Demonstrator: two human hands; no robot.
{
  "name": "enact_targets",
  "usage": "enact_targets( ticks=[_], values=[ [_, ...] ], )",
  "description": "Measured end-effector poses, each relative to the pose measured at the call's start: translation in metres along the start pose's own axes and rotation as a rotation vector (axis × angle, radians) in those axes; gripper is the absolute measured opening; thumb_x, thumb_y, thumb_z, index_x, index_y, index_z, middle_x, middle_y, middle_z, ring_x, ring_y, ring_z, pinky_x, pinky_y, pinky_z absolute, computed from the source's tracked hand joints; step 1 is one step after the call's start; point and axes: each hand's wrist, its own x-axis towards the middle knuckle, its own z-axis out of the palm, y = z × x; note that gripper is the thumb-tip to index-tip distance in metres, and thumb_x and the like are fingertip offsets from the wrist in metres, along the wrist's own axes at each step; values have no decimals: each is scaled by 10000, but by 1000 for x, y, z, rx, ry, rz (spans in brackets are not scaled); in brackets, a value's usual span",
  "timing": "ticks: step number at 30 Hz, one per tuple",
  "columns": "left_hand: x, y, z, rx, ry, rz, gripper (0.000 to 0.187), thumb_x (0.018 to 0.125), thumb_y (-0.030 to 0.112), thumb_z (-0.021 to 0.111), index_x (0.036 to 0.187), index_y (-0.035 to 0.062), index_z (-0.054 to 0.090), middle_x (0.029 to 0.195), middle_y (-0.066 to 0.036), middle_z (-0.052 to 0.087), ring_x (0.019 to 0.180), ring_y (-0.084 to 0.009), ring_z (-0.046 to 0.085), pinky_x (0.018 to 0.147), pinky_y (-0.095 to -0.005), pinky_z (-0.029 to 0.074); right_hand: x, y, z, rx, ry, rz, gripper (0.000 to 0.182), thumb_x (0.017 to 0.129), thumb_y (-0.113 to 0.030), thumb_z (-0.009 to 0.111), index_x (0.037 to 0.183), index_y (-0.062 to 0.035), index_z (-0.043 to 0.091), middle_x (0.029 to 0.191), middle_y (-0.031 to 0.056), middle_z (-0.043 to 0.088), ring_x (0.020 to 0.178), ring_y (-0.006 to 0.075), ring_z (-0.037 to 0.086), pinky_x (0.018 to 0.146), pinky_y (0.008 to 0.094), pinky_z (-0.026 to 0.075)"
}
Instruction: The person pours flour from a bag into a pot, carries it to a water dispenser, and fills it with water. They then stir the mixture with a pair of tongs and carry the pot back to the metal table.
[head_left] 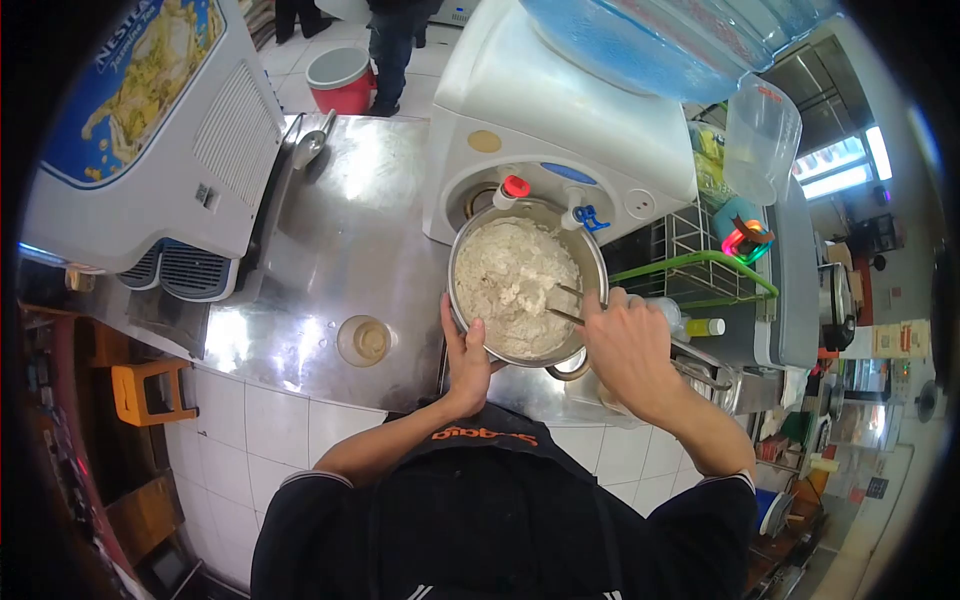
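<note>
A metal pot [599, 262] with a loop handle holds a pale, lumpy flour mixture [520, 285]. It is under the red tap [515, 187] and blue tap [590, 217] of a white water dispenser [560, 120]. My left hand [468, 365] grips the pot's near left side, thumb up along the outer wall and the other fingers partly hidden. In my right hand [628, 345], closed at the pot's right rim, are two thin chopsticks [566, 303] whose tips reach into the mixture.
A clear cup [364, 341] with tan contents stands left on the steel counter [330, 230]. Behind it lies a metal scoop [311, 147]. A drink machine [200, 150] borders the left, a green-edged rack [700, 268] the right. Beyond are a red bucket [340, 80] and a person's legs [391, 55].
</note>
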Motion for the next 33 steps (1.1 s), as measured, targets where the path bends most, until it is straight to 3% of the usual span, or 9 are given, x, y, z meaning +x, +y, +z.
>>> enact_targets(
  ticks=[2,7,11,15,20,25,28,32,33],
  values=[
    [0,-2,0,3,-10,5,750,983,384,474,1532,266,-24,1514,-176,222,1265,-355,472,895,-526,536,-1,1,-1,-32,36,14,148,792,-83,602,915,-6,633,748,117,657,650,259,687,561,342,518],
    [0,-2,0,-13,-10,6,759,982,380,479,1534,273,-31,1520,-174,214,1270,-356,466,899,-534,530,0,4,-7,66,-118,125,105,798,-81,592,868,-19,639,755,131,678,666,267,702,549,350,538],
    [0,-2,0,-3,-1,-5,761,983,368,481,1534,289,-38,1521,-180,209,1280,-360,453,910,-544,522,23,13,34,83,-86,174,87,802,-88,587,818,-37,655,737,143,686,673,263,710,543,354,549],
    [1,-2,-1,-1,2,-30,757,984,366,479,1533,297,-37,1520,-181,211,1284,-363,446,911,-548,521,51,7,75,174,-71,137,120,819,-103,568,797,-36,665,741,161,689,683,305,710,571,390,564],
    [1,-2,-1,-8,-6,-32,759,982,373,476,1533,299,-41,1526,-180,192,1294,-367,429,919,-557,512,42,-2,62,293,-104,12,149,832,-108,554,783,-21,664,741,160,687,694,341,705,600,418,570],
    [-1,0,0,-6,-5,-28,764,981,376,477,1532,294,-46,1526,-183,189,1294,-366,429,921,-555,512,18,12,23,231,-230,-225,109,812,-111,589,805,-27,659,715,140,672,658,310,700,559,389,548],
    [0,1,0,4,-4,-27,767,980,380,477,1532,288,-47,1525,-184,190,1291,-368,432,919,-553,514,9,17,-6,121,-198,-167,222,888,-249,602,839,-40,656,663,138,638,630,311,668,538,392,504],
    [1,-2,-2,7,-10,-22,764,979,376,477,1532,283,-41,1523,-187,193,1293,-370,434,910,-551,522,22,17,-7,-30,-79,-109,136,823,-171,628,824,-37,655,661,112,645,652,262,680,530,353,491],
    [1,-2,-1,11,-22,-31,764,979,376,477,1532,283,-41,1523,-187,193,1293,-370,434,910,-551,522,31,16,9,-106,-2,-59,65,794,-126,625,778,-77,664,676,72,655,633,227,677,518,341,486]
  ],
)
